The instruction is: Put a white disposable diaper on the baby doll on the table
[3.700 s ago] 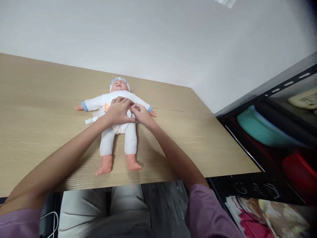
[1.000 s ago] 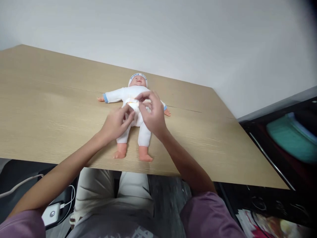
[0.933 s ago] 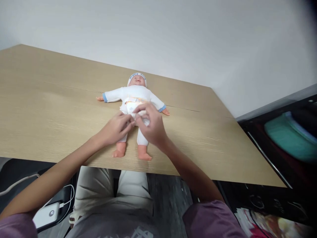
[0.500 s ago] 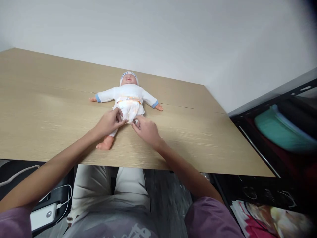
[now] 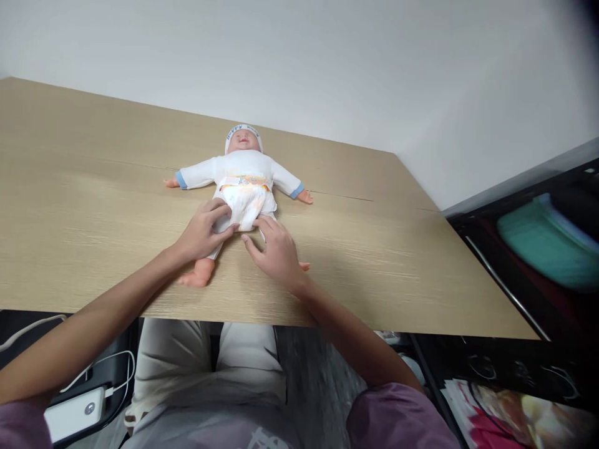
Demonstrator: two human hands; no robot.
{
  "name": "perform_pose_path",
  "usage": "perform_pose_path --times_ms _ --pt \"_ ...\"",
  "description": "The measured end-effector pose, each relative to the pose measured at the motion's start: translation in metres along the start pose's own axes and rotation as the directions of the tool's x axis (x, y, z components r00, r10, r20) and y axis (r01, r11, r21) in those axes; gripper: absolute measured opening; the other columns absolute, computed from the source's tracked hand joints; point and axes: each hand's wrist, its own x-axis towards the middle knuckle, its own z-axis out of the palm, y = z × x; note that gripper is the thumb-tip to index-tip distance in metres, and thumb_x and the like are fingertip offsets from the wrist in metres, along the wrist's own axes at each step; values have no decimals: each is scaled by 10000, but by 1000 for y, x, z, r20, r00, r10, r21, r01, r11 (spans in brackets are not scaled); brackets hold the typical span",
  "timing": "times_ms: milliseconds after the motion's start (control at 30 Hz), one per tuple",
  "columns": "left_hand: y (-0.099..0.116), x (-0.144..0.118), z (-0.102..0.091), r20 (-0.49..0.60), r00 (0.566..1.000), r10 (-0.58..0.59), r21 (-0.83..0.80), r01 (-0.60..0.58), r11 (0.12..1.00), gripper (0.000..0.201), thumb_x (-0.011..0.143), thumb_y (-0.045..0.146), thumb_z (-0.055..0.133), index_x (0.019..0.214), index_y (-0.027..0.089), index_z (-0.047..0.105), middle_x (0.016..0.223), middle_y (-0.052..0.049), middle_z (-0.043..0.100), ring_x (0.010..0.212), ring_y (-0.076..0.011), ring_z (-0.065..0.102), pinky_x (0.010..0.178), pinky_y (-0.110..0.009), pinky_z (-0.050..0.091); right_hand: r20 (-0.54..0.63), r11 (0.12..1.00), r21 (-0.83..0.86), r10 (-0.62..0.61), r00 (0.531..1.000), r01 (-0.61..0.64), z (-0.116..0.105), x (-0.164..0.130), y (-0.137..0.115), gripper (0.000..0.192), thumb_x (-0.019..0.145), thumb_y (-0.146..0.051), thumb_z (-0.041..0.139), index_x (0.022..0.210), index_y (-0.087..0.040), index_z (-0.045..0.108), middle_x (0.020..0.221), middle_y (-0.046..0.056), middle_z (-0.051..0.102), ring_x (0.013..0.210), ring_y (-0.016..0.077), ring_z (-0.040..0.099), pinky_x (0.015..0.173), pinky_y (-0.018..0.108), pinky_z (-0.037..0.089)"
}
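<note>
A baby doll [image 5: 243, 178] in a white suit and white cap lies on its back on the wooden table [image 5: 93, 218], arms spread. A white diaper [image 5: 244, 202] with an orange waistband wraps its hips. My left hand [image 5: 202, 231] grips the doll's left thigh just below the diaper. My right hand [image 5: 276, 249] covers the doll's other leg, fingers curled around it; only a bit of that foot shows at the wrist. The doll's left foot [image 5: 194, 276] sticks out near the table's front edge.
A white wall rises behind the table. To the right stands a dark shelf [image 5: 528, 249] with a teal item [image 5: 543, 246] on it. Below the table lie a white power bank [image 5: 75, 411] with cables and colourful printed paper [image 5: 515, 411]. My lap is under the table edge.
Earlier my hands worked at the doll's waist, fastening the diaper. They have since slid down, and each now holds one of the doll's legs. The diaper front is uncovered.
</note>
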Motion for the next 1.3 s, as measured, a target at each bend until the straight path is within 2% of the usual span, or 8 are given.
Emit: perform_pose_path --times_ms 200,333,500,667,833,967,1167,1300 --pt "-3 0 2 -7 997 -77 -24 77 997 272 992 477 734 978 250 583 923 -26 626 944 -266 581 916 -427 491 28 985 65 158 987 -160 1 5 1 275 1020 -406 750 1215 -255 629 1121 78 794 987 292 740 885 409 542" --pt "-9 -1 8 -54 976 -210 -282 187 941 409 906 472 832 1045 251 517 977 0 606 893 -200 571 816 -347 474 -19 951 213 235 972 -226 0 10 5 324 997 -396 758 1214 -262 557 1153 62 803 880 235 732 798 371 520" --pt "-16 -2 15 -104 917 -385 -466 297 834 684 751 478 987 1104 275 438 1008 17 635 880 -185 628 802 -340 489 -84 947 210 265 960 -243 -3 10 6 357 986 -366 808 1221 -247 568 1117 57 847 869 231 748 894 401 521" --pt "-13 -5 12 -149 876 -459 -407 369 836 709 705 501 1040 1139 255 537 1158 -44 712 1001 -234 712 894 -386 543 -50 965 111 245 968 -238 -8 8 3 252 1026 -382 805 1193 -244 675 1110 33 874 823 221 741 1017 450 487" --pt "-6 -6 3 -51 916 -398 -287 368 884 503 834 605 962 1099 226 763 1028 -53 783 949 -265 719 841 -386 529 18 984 18 177 984 -178 -7 9 4 164 1065 -402 767 1102 -242 762 1115 69 841 998 279 745 952 419 467" --pt "-5 -3 0 26 919 -393 -332 379 864 446 860 613 938 1005 218 790 974 -44 781 877 -242 696 774 -360 507 -13 985 -6 173 985 -173 -1 9 5 174 1065 -417 758 1066 -243 763 1150 86 800 1080 296 715 953 412 467" --pt "-9 2 -2 234 862 -450 -658 481 579 581 734 574 1039 1091 209 762 1140 -99 836 1049 -293 785 901 -421 606 -54 979 70 196 979 -192 -5 12 6 192 1075 -426 715 1018 -243 706 928 18 735 810 220 636 843 364 459" --pt "-10 2 -1 222 833 -506 -674 506 538 665 666 532 1077 1132 212 727 1119 -99 829 1035 -297 784 916 -451 615 11 960 136 247 969 -246 -11 14 8 251 1068 -488 702 965 -259 692 757 -22 656 701 208 591 769 349 458"
